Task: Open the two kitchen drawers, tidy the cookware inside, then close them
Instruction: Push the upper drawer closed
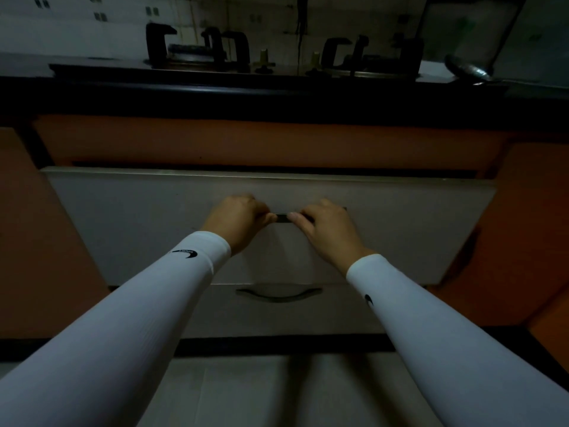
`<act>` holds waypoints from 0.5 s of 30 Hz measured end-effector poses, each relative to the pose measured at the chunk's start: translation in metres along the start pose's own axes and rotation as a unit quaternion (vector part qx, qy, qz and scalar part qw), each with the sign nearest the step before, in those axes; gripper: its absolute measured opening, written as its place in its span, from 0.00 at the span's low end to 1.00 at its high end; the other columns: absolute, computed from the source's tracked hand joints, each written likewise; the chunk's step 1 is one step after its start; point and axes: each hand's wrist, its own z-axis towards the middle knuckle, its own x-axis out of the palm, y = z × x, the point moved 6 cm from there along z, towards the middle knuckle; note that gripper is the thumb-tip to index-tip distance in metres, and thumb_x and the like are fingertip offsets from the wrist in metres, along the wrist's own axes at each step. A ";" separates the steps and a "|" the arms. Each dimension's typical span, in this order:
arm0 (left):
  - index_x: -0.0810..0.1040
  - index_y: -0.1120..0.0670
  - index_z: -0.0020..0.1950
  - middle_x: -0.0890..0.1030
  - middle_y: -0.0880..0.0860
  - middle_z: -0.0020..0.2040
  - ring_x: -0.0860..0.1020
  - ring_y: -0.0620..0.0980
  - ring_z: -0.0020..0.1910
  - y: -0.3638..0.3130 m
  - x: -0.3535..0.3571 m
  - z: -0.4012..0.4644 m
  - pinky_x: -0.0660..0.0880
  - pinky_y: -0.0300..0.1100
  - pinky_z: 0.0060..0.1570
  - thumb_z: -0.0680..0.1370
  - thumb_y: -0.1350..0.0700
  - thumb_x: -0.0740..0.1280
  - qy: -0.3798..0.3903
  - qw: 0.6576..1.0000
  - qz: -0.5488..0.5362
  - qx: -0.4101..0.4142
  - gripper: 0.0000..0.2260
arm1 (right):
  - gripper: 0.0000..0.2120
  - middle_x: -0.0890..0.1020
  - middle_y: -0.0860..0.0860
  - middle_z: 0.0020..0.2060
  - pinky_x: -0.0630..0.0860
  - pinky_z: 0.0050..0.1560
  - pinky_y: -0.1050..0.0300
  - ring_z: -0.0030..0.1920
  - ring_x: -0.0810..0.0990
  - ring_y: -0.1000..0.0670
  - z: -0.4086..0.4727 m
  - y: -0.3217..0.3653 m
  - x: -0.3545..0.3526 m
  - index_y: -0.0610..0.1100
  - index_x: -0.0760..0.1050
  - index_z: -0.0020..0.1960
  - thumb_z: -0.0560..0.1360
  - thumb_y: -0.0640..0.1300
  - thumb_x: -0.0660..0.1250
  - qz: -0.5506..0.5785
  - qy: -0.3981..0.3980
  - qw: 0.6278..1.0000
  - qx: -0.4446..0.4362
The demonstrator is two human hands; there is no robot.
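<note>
Below the stove (277, 61), the upper drawer (123, 217) stands slightly out from the cabinet; its contents are hidden, so tidying cannot be confirmed. Beneath it, the lower drawer (277, 315) appears closed, its handle untouched. Left hand (238, 218) and right hand (323, 226) both grasp the upper handle (281, 217). Judged: either opening has just begun or closing is nearly done.

Only a dark slit above the upper drawer front (123, 217), under the orange panel (246, 143).
</note>
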 end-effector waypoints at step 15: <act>0.81 0.56 0.56 0.79 0.59 0.49 0.77 0.57 0.46 0.014 0.009 0.030 0.74 0.47 0.47 0.79 0.49 0.61 -0.015 1.000 -0.008 -0.001 0.15 | 0.15 0.70 0.54 0.35 0.58 0.32 0.66 0.34 0.68 0.56 0.029 -0.017 0.010 0.47 0.76 0.40 0.78 0.55 0.61 0.013 -0.013 1.000 0.010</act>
